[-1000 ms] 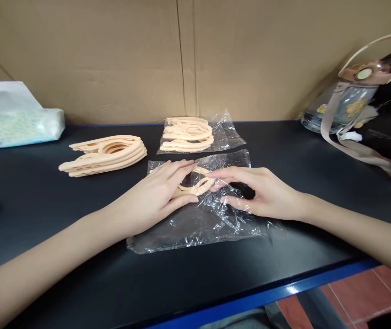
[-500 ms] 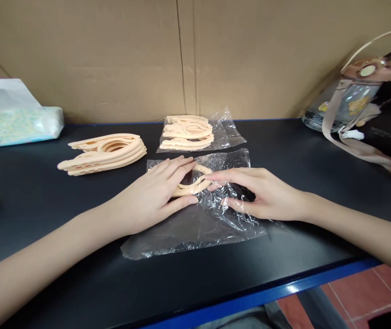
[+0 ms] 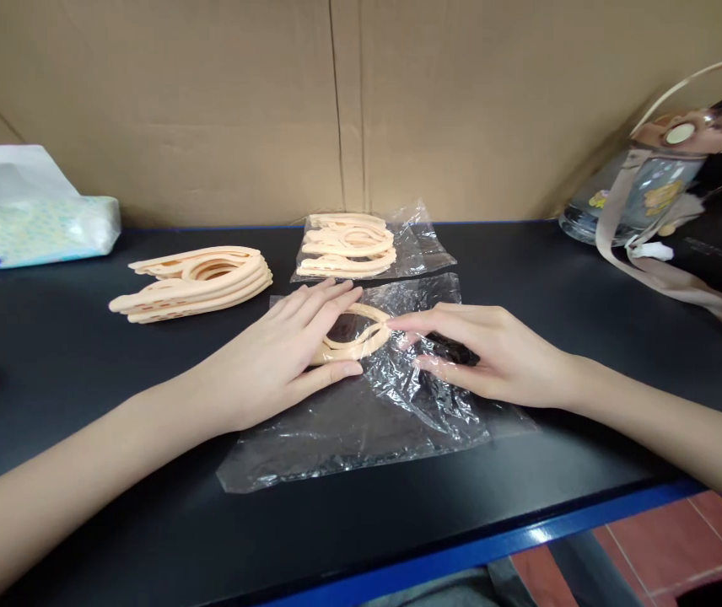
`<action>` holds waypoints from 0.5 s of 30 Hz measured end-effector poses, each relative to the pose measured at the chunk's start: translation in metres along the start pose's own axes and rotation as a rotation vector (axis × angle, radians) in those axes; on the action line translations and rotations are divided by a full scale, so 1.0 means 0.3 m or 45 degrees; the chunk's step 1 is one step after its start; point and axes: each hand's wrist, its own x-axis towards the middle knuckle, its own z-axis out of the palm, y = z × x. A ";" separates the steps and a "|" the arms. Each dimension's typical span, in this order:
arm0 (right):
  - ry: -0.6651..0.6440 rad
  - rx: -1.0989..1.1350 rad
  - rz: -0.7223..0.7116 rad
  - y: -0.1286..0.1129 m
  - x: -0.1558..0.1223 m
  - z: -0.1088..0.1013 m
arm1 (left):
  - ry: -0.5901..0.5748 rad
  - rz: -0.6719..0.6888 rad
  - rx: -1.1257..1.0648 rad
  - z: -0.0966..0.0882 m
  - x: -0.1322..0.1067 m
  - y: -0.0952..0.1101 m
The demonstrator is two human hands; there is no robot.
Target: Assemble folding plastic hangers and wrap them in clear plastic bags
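Observation:
A clear plastic bag (image 3: 348, 438) lies crumpled on the table, with a beige folded plastic hanger (image 3: 370, 341) in or under its film; I cannot tell how many are stacked there. My left hand (image 3: 291, 346) rests flat across the hanger's left part, fingers stretched along the far side and thumb at the near side, hiding that end. At the hanger's rounded right end, my right hand (image 3: 481, 350) touches the film with its index fingertip. Its thumb is apart from the index finger, and the other fingers are partly hidden.
Behind the bag lies a bagged set of beige hangers (image 3: 348, 244). A loose stack of hangers (image 3: 209, 287) sits to the left. A tissue pack (image 3: 45, 228) stands far left, and a strapped water bottle (image 3: 658, 185) far right. The black table (image 3: 146, 523) has a blue front edge.
My left hand has slid slightly left and my right hand slightly right, uncovering a bit more of the hanger. The bag's near left corner has spread a little toward me.

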 end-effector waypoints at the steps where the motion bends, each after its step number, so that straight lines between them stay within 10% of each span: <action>1: 0.023 0.006 0.014 -0.001 -0.001 -0.006 | 0.027 0.005 0.024 -0.010 -0.003 -0.007; 15: 0.185 0.010 0.134 -0.004 -0.017 -0.048 | -0.004 -0.495 0.345 -0.184 -0.056 -0.231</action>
